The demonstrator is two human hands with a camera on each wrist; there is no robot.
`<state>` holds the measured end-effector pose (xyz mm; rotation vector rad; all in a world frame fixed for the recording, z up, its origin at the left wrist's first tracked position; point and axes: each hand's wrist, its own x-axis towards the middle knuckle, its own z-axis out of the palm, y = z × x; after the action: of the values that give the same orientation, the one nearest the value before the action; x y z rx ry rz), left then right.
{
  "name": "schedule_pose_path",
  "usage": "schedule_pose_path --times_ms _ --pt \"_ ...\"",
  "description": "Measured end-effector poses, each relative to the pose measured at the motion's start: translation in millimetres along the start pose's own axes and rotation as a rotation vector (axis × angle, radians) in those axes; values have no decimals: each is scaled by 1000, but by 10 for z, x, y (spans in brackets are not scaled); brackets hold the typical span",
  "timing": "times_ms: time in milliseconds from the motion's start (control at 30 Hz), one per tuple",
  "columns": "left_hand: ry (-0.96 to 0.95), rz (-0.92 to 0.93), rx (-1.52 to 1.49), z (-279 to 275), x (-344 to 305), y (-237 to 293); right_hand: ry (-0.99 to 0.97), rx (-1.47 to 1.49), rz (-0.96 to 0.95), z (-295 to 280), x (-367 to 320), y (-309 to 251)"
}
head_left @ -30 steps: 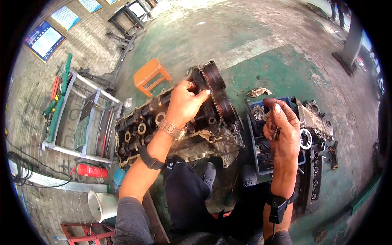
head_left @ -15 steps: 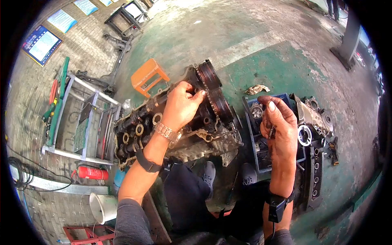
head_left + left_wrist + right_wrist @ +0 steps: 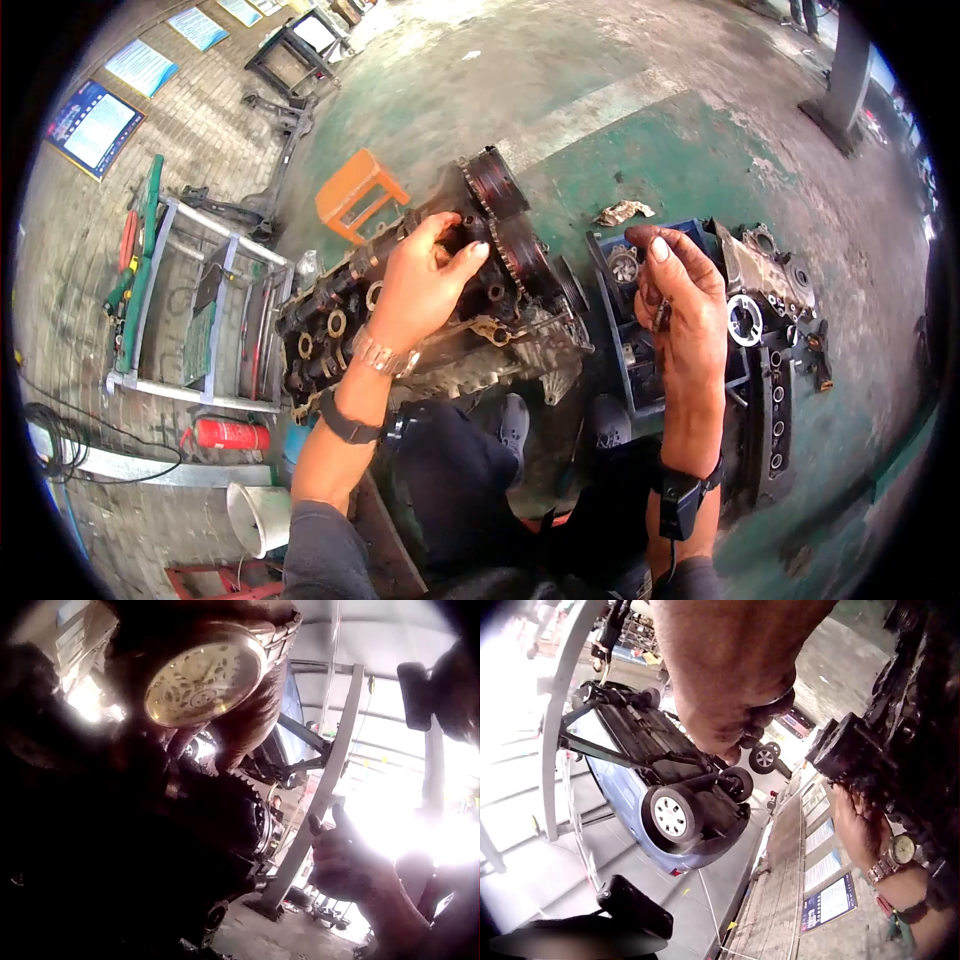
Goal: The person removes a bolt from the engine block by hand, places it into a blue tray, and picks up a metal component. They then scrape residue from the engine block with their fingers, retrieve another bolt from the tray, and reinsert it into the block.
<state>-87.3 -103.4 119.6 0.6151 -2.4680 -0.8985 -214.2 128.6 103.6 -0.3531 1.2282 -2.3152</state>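
In the head view, an engine cylinder head (image 3: 440,330), dark and oily, lies on its block before the person. Two sprockets (image 3: 492,182) with a toothed rim stand at its far right end. My left hand (image 3: 420,280), wearing a metal watch, is over the cylinder head near these sprockets, thumb and forefinger spread apart. To the right, my right hand (image 3: 690,300) is raised over a blue tray (image 3: 650,408), its fingers curled round a small dark metal piece (image 3: 662,314). Its fingertips are blackened, and most of the piece is hidden by the fingers.
Right of the tray lie a metal engine cover (image 3: 765,270), a white ring (image 3: 744,320) and a long dark part (image 3: 775,430). An orange stool (image 3: 360,195) stands behind the engine. At left are a metal frame cart (image 3: 200,300), a fire extinguisher (image 3: 232,434) and a white bucket (image 3: 262,520).
My left hand has shifted slightly left and back from the sprockets, with thumb and forefinger further apart. My right hand stays raised over the tray, holding the small piece. The head view has turned a little.
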Motion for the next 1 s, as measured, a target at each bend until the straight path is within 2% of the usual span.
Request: schedule_pose_path --times_ms 67,100,133,200,300,500,733,1000 --pt "-85 -82 -66 -90 -159 266 2 -21 15 -5 -4 -23" --pt "-62 64 -34 -53 -198 218 -4 -45 29 -2 -8 -29" --pt "-114 42 61 -78 -256 284 -3 -45 30 5 -11 -32" --pt "-99 197 178 -52 -288 252 -22 -46 26 20 -19 -32" --pt "-140 200 226 -36 -258 306 -15 -3 17 40 -23 1" --pt "-105 235 341 -16 -273 315 5 26 18 42 -10 19" --pt "-118 254 255 -46 -256 279 27 -26 7 -17 -24 -5" --pt "-104 252 363 3 -276 329 -76 5 38 45 -16 67"
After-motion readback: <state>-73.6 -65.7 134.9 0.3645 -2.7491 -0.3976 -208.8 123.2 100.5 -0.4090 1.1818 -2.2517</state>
